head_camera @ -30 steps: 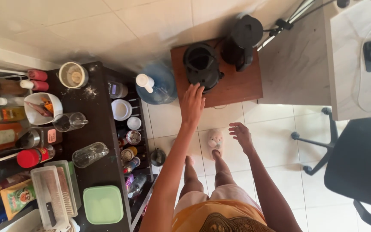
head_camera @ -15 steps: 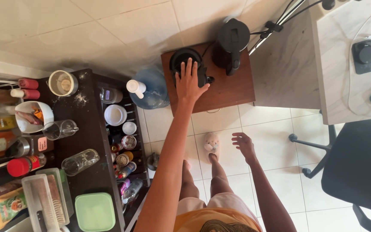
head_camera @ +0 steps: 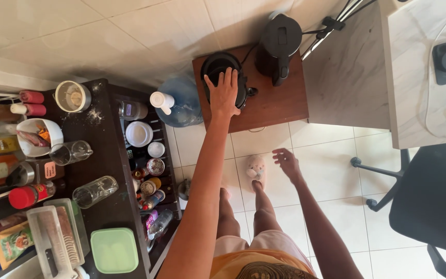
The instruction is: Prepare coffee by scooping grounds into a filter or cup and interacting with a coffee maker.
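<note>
The person stands on pale floor tiles, one foot in a pink slipper (head_camera: 256,169). Close by, the right hand (head_camera: 287,163) hangs free above the tiles just beside that slipper, fingers loosely apart and holding nothing.

To the person's left runs a dark shelf unit (head_camera: 110,155). At its near end lies a green lidded box (head_camera: 114,250), next to a clear container (head_camera: 55,243) with a knife in it. Two glass jars (head_camera: 95,190) lie on their sides farther along, and past them sit a white bowl (head_camera: 38,137) and a red-capped bottle (head_camera: 29,196).

Farther out, the left arm stretches forward. The left hand (head_camera: 224,95) rests flat on top of a round black appliance (head_camera: 223,72), fingers spread over its near rim, not clamped around it. That appliance stands on a small brown wooden table (head_camera: 274,103), at its left end. Just beside it, toward the wall, stands a black kettle (head_camera: 280,41). A blue water jug (head_camera: 181,101) with a white pump sits on the floor against the table's left side.
</note>
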